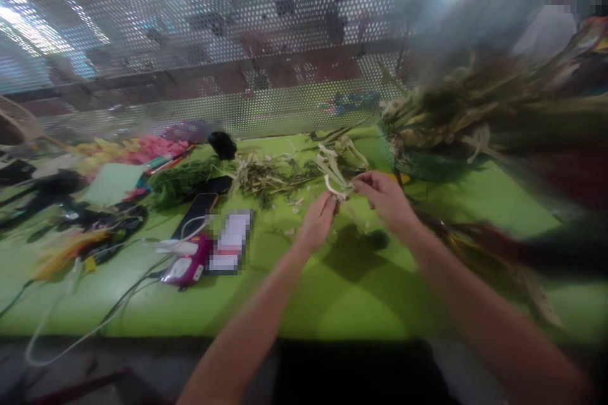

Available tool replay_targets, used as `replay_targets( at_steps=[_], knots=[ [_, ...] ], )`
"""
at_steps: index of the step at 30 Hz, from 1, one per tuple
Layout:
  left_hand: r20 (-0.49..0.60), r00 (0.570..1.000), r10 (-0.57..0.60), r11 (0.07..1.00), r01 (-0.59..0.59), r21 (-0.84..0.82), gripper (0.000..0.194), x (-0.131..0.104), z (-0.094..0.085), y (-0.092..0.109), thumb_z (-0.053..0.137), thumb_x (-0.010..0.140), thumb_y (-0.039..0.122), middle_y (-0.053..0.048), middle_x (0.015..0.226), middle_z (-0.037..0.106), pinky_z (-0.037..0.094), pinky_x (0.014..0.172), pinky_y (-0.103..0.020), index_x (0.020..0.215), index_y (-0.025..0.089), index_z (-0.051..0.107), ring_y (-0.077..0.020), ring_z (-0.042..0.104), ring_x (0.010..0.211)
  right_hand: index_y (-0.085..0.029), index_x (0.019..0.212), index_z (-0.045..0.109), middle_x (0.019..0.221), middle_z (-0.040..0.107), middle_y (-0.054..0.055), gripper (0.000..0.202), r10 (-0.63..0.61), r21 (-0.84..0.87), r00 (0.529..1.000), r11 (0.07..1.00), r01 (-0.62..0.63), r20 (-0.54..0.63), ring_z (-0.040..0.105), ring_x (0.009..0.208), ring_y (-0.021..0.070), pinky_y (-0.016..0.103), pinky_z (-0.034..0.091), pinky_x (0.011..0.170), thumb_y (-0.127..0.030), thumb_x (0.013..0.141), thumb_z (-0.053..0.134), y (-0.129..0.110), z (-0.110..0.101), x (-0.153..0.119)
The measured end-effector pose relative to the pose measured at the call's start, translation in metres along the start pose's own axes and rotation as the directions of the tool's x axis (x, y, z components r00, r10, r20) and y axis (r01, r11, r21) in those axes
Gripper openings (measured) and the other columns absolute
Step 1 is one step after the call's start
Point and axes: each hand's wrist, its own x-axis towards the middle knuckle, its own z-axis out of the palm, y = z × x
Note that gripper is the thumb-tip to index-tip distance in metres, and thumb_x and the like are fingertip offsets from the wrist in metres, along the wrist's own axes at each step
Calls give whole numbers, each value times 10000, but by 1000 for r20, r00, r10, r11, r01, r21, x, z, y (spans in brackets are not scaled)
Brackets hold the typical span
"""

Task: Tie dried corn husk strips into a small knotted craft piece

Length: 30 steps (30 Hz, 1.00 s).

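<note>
Over the green table (304, 304), my left hand (319, 220) is closed, fingertips pinching a pale plant strip (335, 188) that curls up above it. My right hand (382, 195) is also closed, with thumb and forefinger pressed together at the strip's right side. The two hands are a small gap apart, raised above their shadow on the tabletop. Just behind them lies a heap of dry, pale green leaf strips (259, 172). Blur hides the exact kind of plant and the fine detail at my fingertips.
To the left are a phone (230, 240), a magenta device (190, 262) with cables, a dark phone (197, 212), green fibres (180, 180) and pink flowers (154, 147). At right stands a basket (418, 161) of dried stalks. A perforated metal panel (294, 31) rises behind.
</note>
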Motion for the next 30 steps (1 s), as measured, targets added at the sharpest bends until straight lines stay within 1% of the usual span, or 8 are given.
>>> replay_targets(
  at_steps=[4,6,9,13,17,22,26,30],
  knots=[
    [24,999,37,999,-36,-23,245,2,0,-1,440,954,382,10,707,525,403,518,-226,869,177,544,-81,471,536,-195,786,594,737,650,12,342,20,-79,997,997,-14,78,458,532,106,242,341,478,-531,799,652,-3,1,-4],
    [30,999,31,997,-29,-70,202,3,0,2,451,947,357,14,732,527,447,529,-231,911,178,538,-82,505,537,-194,811,607,777,662,22,330,1,-127,992,992,14,122,542,636,137,251,403,543,-492,739,730,-2,4,-6],
    [16,1000,14,995,-12,-97,173,2,2,6,468,937,329,4,770,544,486,577,-246,917,172,540,-91,543,576,-193,924,611,849,678,35,327,8,-49,991,999,-2,135,603,735,165,272,464,611,-377,704,769,0,10,-8],
    [-9,1000,-23,994,22,-104,153,1,2,10,504,918,305,-21,827,582,498,678,-259,895,167,565,-109,571,683,-186,819,623,755,666,22,215,-2,22,993,1000,0,115,586,662,146,271,466,591,-325,711,745,0,13,-7],
    [40,999,-16,994,20,-111,175,1,0,10,567,885,340,-35,888,601,493,728,-266,935,174,589,-127,578,768,-175,777,645,710,671,18,194,-30,20,994,999,28,110,588,647,148,275,468,600,-316,696,751,0,11,-6],
    [49,998,-31,999,30,26,255,4,-5,3,575,873,412,-3,733,563,434,606,-250,928,165,600,-117,521,643,-179,801,694,736,676,21,118,-124,-117,987,984,135,99,581,665,148,276,456,622,-292,766,696,-1,3,-4],
    [95,995,-24,980,4,198,205,5,-4,-1,573,864,352,-23,786,623,418,622,-248,907,158,624,-127,531,682,-211,981,730,897,656,43,203,-263,-223,960,935,277,92,577,744,153,277,452,656,-302,806,681,-2,-1,-2],
    [205,979,-10,968,-42,248,176,3,0,-1,570,850,311,-33,850,666,446,726,-275,893,155,640,-149,573,759,-202,828,713,838,631,26,92,-267,-156,953,945,288,144,572,745,153,282,449,680,-284,790,695,1,3,-2]
  ],
)
